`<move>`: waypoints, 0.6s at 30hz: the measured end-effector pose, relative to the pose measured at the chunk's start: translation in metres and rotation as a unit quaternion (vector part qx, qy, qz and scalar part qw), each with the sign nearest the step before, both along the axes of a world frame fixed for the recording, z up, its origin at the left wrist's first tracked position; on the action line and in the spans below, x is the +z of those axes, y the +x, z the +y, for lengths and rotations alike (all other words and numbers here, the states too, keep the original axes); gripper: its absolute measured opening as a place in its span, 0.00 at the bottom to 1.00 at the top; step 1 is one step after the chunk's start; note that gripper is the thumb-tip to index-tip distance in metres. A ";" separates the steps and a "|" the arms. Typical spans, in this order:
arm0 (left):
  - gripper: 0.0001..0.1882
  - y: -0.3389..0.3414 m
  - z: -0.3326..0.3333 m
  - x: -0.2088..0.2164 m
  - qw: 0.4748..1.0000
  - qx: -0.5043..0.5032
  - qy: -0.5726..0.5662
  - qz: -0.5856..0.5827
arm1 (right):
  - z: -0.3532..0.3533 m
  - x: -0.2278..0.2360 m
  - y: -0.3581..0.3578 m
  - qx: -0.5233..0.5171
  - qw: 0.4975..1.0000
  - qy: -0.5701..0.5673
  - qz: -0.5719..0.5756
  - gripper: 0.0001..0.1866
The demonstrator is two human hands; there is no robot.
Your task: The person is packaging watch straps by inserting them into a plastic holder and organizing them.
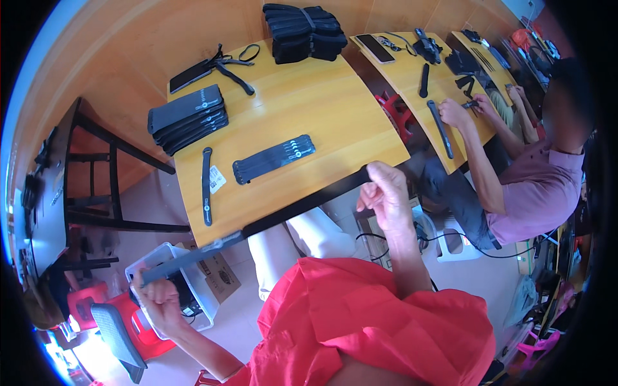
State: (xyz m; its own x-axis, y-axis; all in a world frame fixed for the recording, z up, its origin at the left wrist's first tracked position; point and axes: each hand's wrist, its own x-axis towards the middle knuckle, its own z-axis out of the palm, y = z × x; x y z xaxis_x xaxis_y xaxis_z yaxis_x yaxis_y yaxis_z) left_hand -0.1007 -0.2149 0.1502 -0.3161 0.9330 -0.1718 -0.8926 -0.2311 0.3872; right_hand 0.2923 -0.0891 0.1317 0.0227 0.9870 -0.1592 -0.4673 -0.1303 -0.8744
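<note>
A long dark strap (302, 204) is stretched in a slanting line along the near edge of the table, with a short joined or overlapped part near its middle. My left hand (159, 297) grips its lower left end, out beyond the table's corner. My right hand (386, 193) is closed on the other end, by the table's right near corner. On the wooden table (309, 103) lies a flat bundle of dark straps (273, 159). Left of it are a single narrow strap (206, 186) and a small white label (217, 179).
Stacked dark strap bundles (188, 119) and a tied pile of black straps (304, 33) stand on the table, near a phone (190, 76). To the right, a co-worker (528, 174) handles straps at another table (412, 83). A white bin (199, 302) and red stool (145, 331) stand lower left.
</note>
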 end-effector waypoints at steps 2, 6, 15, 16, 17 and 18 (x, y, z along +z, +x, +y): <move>0.07 -0.048 -0.018 0.006 0.987 0.119 0.077 -0.079 | 0.010 -0.004 0.024 -0.132 0.991 0.012 0.023 0.18; 0.07 -0.078 -0.059 0.020 0.974 0.219 0.048 0.001 | 0.007 0.002 0.050 -0.186 0.980 0.057 0.036 0.10; 0.06 -0.015 -0.015 -0.007 0.989 0.088 0.059 0.104 | 0.039 0.018 0.022 -0.171 0.790 0.294 -0.510 0.05; 0.07 -0.013 -0.014 -0.012 0.987 0.107 0.031 0.113 | 0.044 0.022 0.023 -0.198 0.681 0.340 -0.618 0.03; 0.09 -0.017 -0.014 -0.019 0.990 0.077 0.053 0.107 | 0.051 0.020 0.021 -0.234 0.692 0.349 -0.587 0.04; 0.09 -0.015 -0.014 -0.026 0.990 0.076 0.053 0.108 | 0.061 0.014 0.022 -0.235 0.692 0.349 -0.587 0.04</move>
